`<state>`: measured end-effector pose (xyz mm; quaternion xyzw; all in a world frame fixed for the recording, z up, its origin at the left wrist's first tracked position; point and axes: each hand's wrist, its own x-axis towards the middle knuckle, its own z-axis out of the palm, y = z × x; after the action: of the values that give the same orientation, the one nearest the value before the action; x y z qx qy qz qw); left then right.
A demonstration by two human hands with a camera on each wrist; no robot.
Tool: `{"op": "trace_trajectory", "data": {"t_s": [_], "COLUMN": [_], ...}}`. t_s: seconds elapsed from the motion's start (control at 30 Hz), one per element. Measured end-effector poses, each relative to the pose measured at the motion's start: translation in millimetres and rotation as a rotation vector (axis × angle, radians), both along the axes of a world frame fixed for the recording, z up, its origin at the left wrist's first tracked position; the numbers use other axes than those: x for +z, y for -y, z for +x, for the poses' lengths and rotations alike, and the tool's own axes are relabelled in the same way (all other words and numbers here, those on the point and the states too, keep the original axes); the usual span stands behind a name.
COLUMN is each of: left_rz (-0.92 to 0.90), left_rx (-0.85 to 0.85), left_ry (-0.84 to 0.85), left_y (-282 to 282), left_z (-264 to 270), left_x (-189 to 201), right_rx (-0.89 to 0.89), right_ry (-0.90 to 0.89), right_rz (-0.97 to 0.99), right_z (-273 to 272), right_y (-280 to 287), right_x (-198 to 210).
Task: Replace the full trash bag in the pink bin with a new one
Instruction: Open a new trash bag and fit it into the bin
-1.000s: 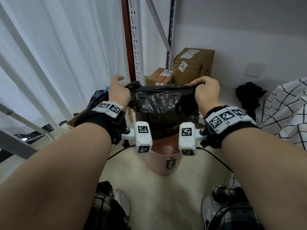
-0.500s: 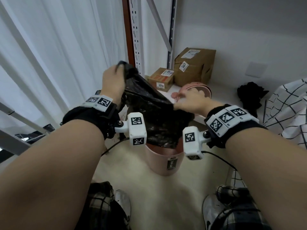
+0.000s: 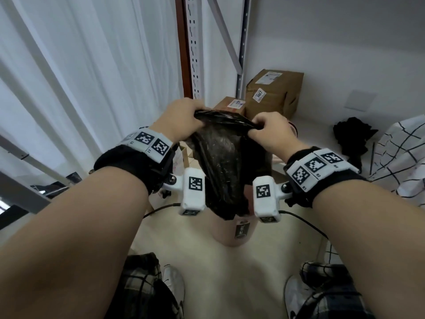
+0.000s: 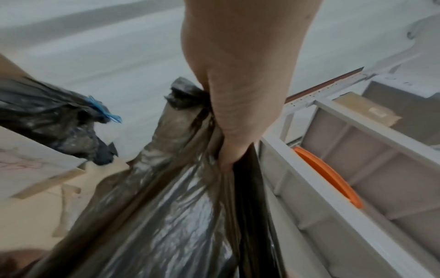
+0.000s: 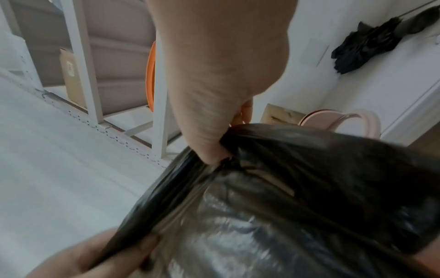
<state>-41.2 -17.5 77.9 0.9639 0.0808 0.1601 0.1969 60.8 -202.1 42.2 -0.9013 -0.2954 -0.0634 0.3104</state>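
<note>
Both hands are up in front of me: left hand [image 3: 181,120] clenched on one end of the black trash bag [image 3: 225,166], right hand [image 3: 269,130] clenched on the other end, the bag's top edge stretched taut between my fists. From the left wrist view I see my fingers [image 4: 238,116] curled round a bunched fold of the plastic [image 4: 166,206], thin and glossy, hanging down from the grip. On the right wrist view it's the same story, fingers [image 5: 209,131] pinching a gathered corner while the film [image 5: 285,188] billows out below. The bag dangles between my wrists, its lower end reaching down to the pink bin [image 3: 230,233], which stands on the pale floor [image 3: 218,272] just ahead of my shoes; I cannot tell whether the bag's bottom is inside the rim or only above it. Off to my left, another black bag [image 4: 54,120] with a bit of blue at its neck sits on some cardboard. Further out, a pink round lid [image 5: 352,122] lies on the floor past my right hand. Behind that, two cardboard boxes [image 3: 273,93] are stacked against the wall beside a metal shelf upright [image 3: 194,47], white curtains [image 3: 80,65] hang on the left, and a black folded umbrella [image 5: 366,47] lies by the wall on the right.
</note>
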Motion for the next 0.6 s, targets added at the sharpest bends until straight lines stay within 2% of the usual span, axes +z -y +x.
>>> {"op": "trace_trajectory", "data": {"t_s": [0.1, 0.2, 0.3, 0.37, 0.47, 0.53, 0.6], "left_rz": [0.153, 0.404, 0.441, 0.339, 0.135, 0.087, 0.11], "left_rx": [0.143, 0.326, 0.433, 0.364, 0.101, -0.054, -0.161], "left_ry": [-0.004, -0.122, -0.261, -0.225, -0.062, 0.017, 0.006], "left_y": [-12, -24, -25, -21, -6, 6, 16], "left_z": [-5, -9, -10, -6, 3, 9, 15], "left_x": [-9, -23, -37, -44, -42, -38, -35], "right_rx": [-0.044, -0.096, -0.105, -0.029, 0.046, 0.107, 0.176], "right_ry": [-0.007, -0.076, -0.163, -0.197, -0.23, -0.289, -0.357], "right_rz": [-0.06, -0.009, 0.056, 0.064, 0.12, 0.171, 0.239], "right_z": [14, 18, 16, 16, 8, 0, -7], "right_y": [12, 24, 32, 30, 21, 16, 10], "right_x": [-11, -23, -27, -25, -13, -3, 6]}}
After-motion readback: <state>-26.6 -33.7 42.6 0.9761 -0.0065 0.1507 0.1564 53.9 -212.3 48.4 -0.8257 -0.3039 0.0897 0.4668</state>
